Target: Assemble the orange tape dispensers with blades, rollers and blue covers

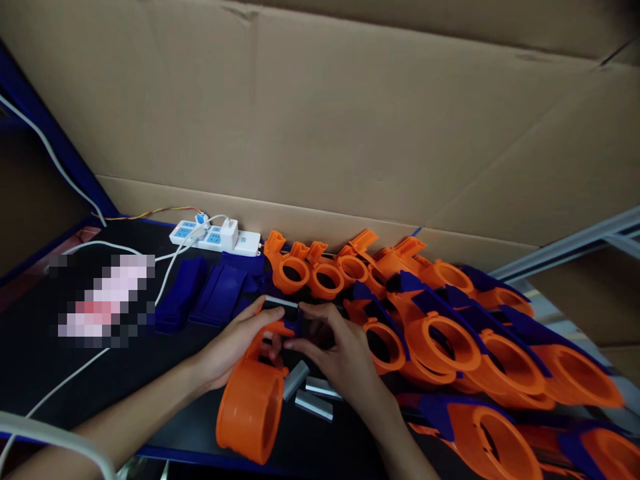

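Note:
An orange tape dispenser hangs ring-down from my left hand, whose fingers are wrapped around its head. Along the top of that head runs a serrated metal blade. My right hand pinches a dark blue plastic flap at the head's right end, index finger above and thumb below. Part of the flap is hidden by the fingers. Just under my hands, several silver metal strips lie loose on the black table mat.
More orange tape dispensers, many with blue flaps, crowd the right side and the back. Stacks of blue plastic flaps lie left of centre. Behind them sits a white power strip with cables. A cardboard wall closes off the back.

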Motion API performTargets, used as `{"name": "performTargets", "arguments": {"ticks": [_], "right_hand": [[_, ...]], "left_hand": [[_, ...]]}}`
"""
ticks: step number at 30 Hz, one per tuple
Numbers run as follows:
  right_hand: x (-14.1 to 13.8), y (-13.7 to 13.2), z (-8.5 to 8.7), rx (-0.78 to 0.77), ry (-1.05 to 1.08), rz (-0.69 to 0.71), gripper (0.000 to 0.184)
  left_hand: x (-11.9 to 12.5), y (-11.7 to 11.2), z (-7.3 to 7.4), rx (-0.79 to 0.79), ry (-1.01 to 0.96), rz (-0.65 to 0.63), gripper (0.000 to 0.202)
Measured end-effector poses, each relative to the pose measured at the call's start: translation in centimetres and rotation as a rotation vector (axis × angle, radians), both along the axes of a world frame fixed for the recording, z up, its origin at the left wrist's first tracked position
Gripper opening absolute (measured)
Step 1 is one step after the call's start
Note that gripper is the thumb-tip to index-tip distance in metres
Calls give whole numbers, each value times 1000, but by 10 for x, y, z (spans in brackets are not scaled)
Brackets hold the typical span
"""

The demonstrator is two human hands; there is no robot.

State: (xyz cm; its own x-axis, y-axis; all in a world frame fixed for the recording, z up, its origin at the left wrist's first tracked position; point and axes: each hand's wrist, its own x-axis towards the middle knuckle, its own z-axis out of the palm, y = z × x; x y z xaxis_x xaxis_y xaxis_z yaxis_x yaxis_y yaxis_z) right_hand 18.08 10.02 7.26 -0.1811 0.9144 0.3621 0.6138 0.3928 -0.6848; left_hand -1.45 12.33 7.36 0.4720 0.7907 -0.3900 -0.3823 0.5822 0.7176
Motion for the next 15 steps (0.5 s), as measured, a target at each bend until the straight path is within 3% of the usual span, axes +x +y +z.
{"name": "performTargets", "arguments": {"ticks": [7, 15], "right_hand": [[2, -1, -1, 107, -34, 77, 44], [4, -4, 5, 148, -78, 71, 43]], "left_hand": [[0, -1, -5, 143, 25, -50, 20], [1, -3, -9, 296, 43, -55, 19]]}}
